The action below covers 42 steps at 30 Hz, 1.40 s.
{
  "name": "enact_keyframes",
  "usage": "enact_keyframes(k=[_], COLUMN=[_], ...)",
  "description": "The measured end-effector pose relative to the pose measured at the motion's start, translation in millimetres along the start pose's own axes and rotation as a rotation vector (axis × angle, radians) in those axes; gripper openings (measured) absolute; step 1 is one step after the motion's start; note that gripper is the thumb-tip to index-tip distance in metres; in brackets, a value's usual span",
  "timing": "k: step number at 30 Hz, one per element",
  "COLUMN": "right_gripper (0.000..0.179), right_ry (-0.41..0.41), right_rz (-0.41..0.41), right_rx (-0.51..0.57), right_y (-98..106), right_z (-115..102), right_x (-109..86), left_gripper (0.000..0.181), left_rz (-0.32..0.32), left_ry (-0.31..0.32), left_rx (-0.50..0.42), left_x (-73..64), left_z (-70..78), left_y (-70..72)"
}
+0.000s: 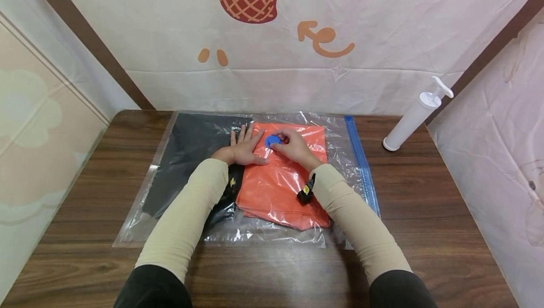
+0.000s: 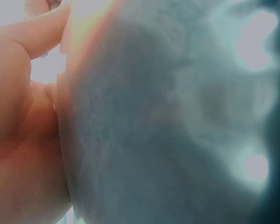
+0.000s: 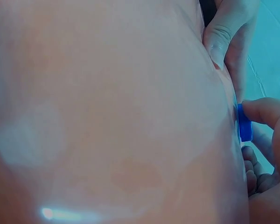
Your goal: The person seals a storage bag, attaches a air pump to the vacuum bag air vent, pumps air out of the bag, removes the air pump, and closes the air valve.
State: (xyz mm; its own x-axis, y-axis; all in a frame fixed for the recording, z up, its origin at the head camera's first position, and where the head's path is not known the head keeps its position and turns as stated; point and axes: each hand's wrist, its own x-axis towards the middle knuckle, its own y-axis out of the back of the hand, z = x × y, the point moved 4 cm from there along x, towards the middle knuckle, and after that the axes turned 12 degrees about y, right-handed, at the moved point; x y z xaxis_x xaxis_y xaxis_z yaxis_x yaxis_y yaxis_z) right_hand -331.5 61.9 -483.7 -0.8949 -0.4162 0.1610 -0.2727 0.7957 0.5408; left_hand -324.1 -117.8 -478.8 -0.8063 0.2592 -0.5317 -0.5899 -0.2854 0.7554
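A clear vacuum storage bag [image 1: 342, 157] lies flat on the table, with folded orange cloth [image 1: 272, 187] and dark cloth [image 1: 187, 157] side by side inside it. On the orange part sits a round blue valve cap [image 1: 272, 141]. My right hand [image 1: 294, 147] pinches that cap [image 3: 245, 123] between thumb and fingers; its other fingers curl under. Fingers spread, my left hand [image 1: 243, 149] rests on the bag just left of the cap, across the border of the two cloths. The left wrist view is mostly filled by dark, blurred bag surface beside that hand.
A white hand pump [image 1: 408, 121] stands tilted on the table's right side, its handle up. The bag's blue zip edge [image 1: 361, 157] runs down its right side. Behind the wooden table [image 1: 425, 213] hangs a printed white cloth [image 1: 272, 86].
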Motion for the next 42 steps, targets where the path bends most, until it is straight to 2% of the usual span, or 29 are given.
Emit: enact_keyframes(k=[6, 16, 24, 32, 37, 42], right_gripper=[0.037, 0.048, 0.039, 0.035, 0.038, 0.051], right_ry=[-0.019, -0.041, -0.029, -0.032, -0.039, -0.062], right_rz=[-0.014, 0.006, 0.017, -0.005, -0.015, -0.006], right_rx=[0.004, 0.023, 0.015, -0.017, -0.010, 0.013], right_y=[0.3, -1.4, -0.9, 0.3, -0.2, -0.5], right_z=[-0.3, 1.9, -0.2, -1.7, -2.4, -2.1], right_x=[-0.7, -0.5, -2.0, -2.1, -2.2, -2.3], left_gripper=[0.107, 0.108, 0.108, 0.109, 0.108, 0.108], left_rz=[-0.001, -0.004, 0.001, 0.006, 0.000, 0.001], left_ry=[0.006, 0.005, 0.011, 0.015, 0.023, 0.025], left_rx=[0.004, -0.002, -0.005, 0.005, 0.010, 0.018], left_x=[-2.6, 4.9, 11.9, 10.7, 7.7, 9.5], left_z=[1.1, -2.6, -7.3, -5.6, -4.3, -5.2], left_y=[1.3, -2.7, -6.4, -4.7, -3.4, -4.8])
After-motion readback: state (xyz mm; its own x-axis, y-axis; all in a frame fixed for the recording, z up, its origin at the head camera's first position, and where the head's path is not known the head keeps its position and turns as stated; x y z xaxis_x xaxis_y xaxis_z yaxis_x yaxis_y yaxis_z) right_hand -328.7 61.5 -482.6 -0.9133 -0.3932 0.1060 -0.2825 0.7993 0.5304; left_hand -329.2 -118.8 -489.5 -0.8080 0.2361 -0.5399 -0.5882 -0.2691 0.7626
